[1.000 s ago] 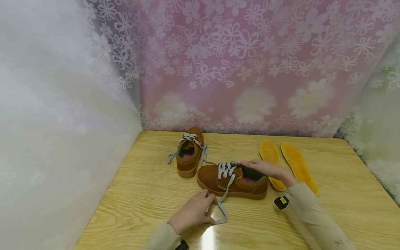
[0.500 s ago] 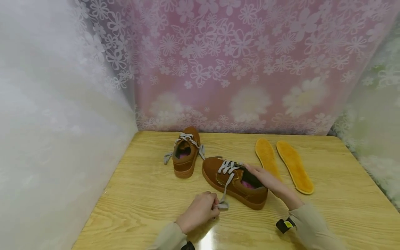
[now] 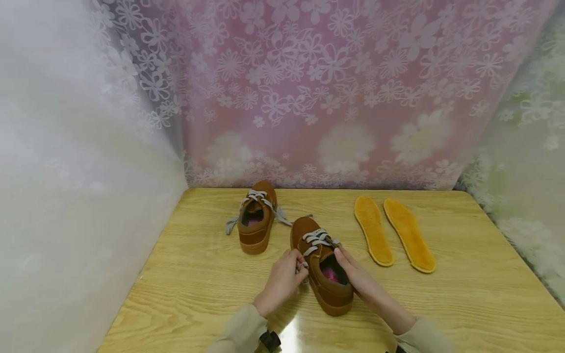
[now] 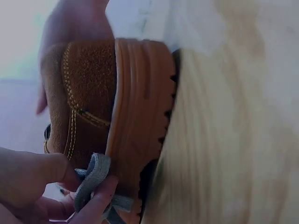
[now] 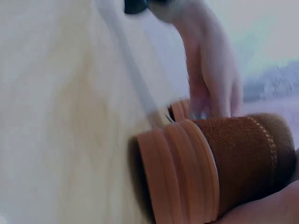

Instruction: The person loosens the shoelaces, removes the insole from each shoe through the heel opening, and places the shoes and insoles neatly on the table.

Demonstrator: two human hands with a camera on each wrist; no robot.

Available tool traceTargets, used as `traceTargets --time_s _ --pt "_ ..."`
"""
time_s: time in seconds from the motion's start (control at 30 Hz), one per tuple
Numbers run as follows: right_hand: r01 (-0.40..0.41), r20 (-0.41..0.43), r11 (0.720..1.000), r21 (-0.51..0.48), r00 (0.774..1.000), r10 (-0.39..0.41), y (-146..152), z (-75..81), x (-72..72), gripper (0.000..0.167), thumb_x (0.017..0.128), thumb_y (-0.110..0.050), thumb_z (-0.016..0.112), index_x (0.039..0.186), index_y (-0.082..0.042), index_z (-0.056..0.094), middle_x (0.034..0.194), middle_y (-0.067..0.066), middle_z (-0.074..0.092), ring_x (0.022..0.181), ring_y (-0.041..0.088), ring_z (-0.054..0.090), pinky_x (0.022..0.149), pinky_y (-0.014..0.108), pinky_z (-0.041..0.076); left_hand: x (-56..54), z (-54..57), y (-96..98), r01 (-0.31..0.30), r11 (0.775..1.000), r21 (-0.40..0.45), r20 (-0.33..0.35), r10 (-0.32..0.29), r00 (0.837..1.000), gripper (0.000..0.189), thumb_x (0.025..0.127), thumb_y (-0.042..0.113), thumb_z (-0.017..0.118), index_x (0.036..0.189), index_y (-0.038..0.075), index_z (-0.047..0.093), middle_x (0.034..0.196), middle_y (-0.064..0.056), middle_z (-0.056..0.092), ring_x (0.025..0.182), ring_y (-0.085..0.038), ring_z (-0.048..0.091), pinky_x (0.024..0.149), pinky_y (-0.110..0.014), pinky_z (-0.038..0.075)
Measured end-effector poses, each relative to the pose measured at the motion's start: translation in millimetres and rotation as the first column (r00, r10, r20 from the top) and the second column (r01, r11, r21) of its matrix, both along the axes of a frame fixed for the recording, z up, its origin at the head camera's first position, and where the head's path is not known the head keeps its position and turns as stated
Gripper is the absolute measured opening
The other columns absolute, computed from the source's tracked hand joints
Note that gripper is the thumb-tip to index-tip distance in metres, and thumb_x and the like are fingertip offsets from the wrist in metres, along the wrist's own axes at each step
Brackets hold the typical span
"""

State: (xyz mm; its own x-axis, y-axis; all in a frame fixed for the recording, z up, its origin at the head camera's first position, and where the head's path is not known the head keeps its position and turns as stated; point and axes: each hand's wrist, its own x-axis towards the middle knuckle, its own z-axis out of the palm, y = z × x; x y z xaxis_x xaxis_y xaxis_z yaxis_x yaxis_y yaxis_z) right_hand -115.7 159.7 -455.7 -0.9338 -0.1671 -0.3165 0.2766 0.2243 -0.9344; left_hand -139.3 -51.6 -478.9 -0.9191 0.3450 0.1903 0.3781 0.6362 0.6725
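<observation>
A brown suede shoe [image 3: 333, 296] with a tan sole stands in front of me, its toe pointing away and slightly left. My right hand [image 3: 366, 287] grips its right side, with the thumb near the opening by the tongue. On the left side, my left hand [image 3: 284, 279] pinches a loose grey shoelace [image 4: 93, 179], which is folded between thumb and fingers close to the sole. Part of a pink lining shows inside the shoe. The right fingers on the far side are mostly hidden.
A matching brown shoe [image 3: 255, 240] stands farther back on the left, its grey laces loose to both sides. Two yellow insoles, a left one [image 3: 373, 231] and a right one [image 3: 410, 236], lie on the wooden table [image 3: 190, 294]. A flowered curtain [image 3: 309, 98] hangs behind.
The near shoe has turned from lying crosswise to pointing away from me. My left hand has gathered up the lace and moved up beside the shoe; the right hand has turned with it.
</observation>
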Motion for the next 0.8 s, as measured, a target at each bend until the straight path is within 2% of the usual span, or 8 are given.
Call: traceTargets --time_s 0.17,0.3,0.37,0.43,0.53,0.67,0.73,0.8 --pt "-0.037 0.001 0.997 0.069 0.999 0.037 -21 1.0 11.8 0.082 0.109 -0.051 0.036 0.162 -0.004 -0.005 0.168 0.021 -0.008 0.153 0.04 -0.007 0.121 0.061 0.002 -11.3 0.9 -13.5 -0.052 0.998 0.021 0.024 0.052 0.998 0.008 0.09 0.003 0.061 0.09 0.011 0.06 0.082 0.003 0.051 0.069 -0.008 0.044 0.06 -0.023 0.04" --pt "-0.047 -0.028 0.991 0.124 0.998 0.051 -18 2.3 9.5 0.077 0.11 -0.05 0.033 0.161 0.004 0.01 0.165 0.028 0.013 0.151 0.045 0.017 0.121 0.061 0.016 -16.1 1.2 -22.0 -0.063 0.997 0.049 0.043 0.061 0.997 0.006 0.092 0.004 0.062 0.093 0.01 0.061 0.084 0.002 0.054 0.072 -0.008 0.046 0.063 -0.023 0.041" --pt "-0.053 -0.103 0.986 0.16 0.992 0.07 -9 2.5 1.8 0.067 0.112 -0.04 0.034 0.156 0.009 0.024 0.159 0.032 0.027 0.145 0.048 0.032 0.117 0.06 0.027 -16.6 1.5 -24.2 -0.06 0.996 0.063 0.049 0.057 0.997 0.005 0.092 0.004 0.062 0.094 0.009 0.061 0.085 0.002 0.055 0.074 -0.009 0.048 0.065 -0.024 0.042" --pt "-0.069 -0.221 0.968 0.243 0.967 0.124 2 1.7 -9.2 0.054 0.112 -0.026 0.041 0.151 0.012 0.036 0.15 0.035 0.04 0.135 0.05 0.044 0.111 0.06 0.038 -16.2 1.9 -25.3 -0.057 0.995 0.076 0.062 0.053 0.997 0.006 0.091 0.005 0.062 0.095 0.009 0.062 0.089 0.0 0.055 0.076 -0.01 0.052 0.065 -0.024 0.044" --pt "-0.059 -0.367 0.875 0.481 0.893 0.262 15 -1.6 -25.2 0.048 0.103 -0.011 0.059 0.146 0.008 0.048 0.144 0.033 0.048 0.128 0.05 0.051 0.1 0.061 0.047 -15.3 2.5 -25.8 -0.067 0.993 0.098 0.079 0.06 0.995 0.007 0.092 0.004 0.062 0.095 0.01 0.063 0.094 -0.002 0.056 0.079 -0.011 0.058 0.065 -0.024 0.047" --pt "-0.072 -0.352 0.654 0.753 0.796 0.493 18 -7.2 -40.1 0.061 0.086 -0.013 0.081 0.138 0.008 0.056 0.135 0.031 0.054 0.117 0.049 0.058 0.094 0.059 0.051 -16.1 5.0 -23.5 -0.103 0.982 0.159 0.058 0.095 0.994 0.007 0.095 0.004 0.062 0.098 0.011 0.064 0.095 -0.004 0.064 0.08 -0.014 0.064 0.064 -0.024 0.049" --pt "-0.071 -0.327 0.579 0.812 0.767 0.552 15 -10.5 -44.9 0.061 0.079 -0.012 0.086 0.13 0.01 0.06 0.123 0.028 0.06 0.109 0.045 0.062 0.091 0.055 0.053 -16.9 6.5 -20.9 -0.12 0.972 0.202 0.038 0.114 0.993 0.007 0.096 0.005 0.063 0.1 0.011 0.065 0.094 -0.003 0.067 0.081 -0.015 0.065 0.063 -0.023 0.049" --pt "-0.053 -0.318 0.544 0.837 0.761 0.565 10 -13.2 -48.2 0.058 0.075 -0.009 0.087 0.123 0.012 0.062 0.112 0.023 0.062 0.1 0.041 0.064 0.087 0.053 0.054 -16.8 7.0 -17.7 -0.122 0.965 0.231 0.008 0.123 0.992 0.007 0.097 0.005 0.064 0.103 0.01 0.065 0.096 -0.004 0.069 0.082 -0.016 0.066 0.064 -0.023 0.05"
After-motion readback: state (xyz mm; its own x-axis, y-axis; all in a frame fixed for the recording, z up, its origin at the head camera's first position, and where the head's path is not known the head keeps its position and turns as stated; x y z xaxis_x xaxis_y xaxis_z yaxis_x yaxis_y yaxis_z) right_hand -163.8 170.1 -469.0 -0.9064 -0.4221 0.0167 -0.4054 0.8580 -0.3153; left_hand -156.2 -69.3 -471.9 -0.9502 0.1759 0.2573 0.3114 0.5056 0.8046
